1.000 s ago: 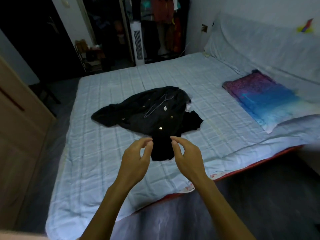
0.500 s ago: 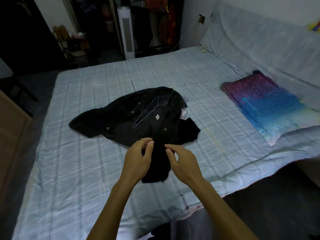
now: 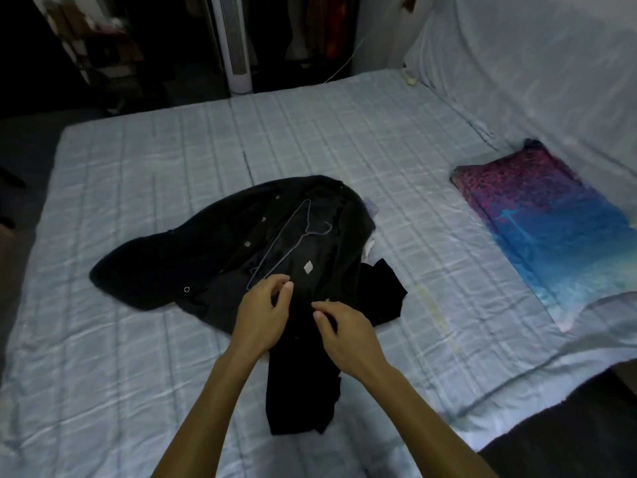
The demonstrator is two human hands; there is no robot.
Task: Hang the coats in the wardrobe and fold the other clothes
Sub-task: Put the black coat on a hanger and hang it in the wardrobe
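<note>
In the gloom I cannot tell whether the left hand (image 3: 265,315) and right hand (image 3: 346,331), fingers curled, pinch the limp black garment (image 3: 303,391) touching the crumpled coat (image 3: 213,257) on the quilted bed (image 3: 131,339).

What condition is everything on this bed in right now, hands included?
Black coat: unhung, crumpled on the bed.
Wire hanger: lying loose on the coat.
Black garment: unfolded, under both hands.
Left hand: fingers curled over the garment, grip unclear.
Right hand: likewise curled, grip unclear.
Pillow: lying flat.
Tower fan: standing upright.
</note>
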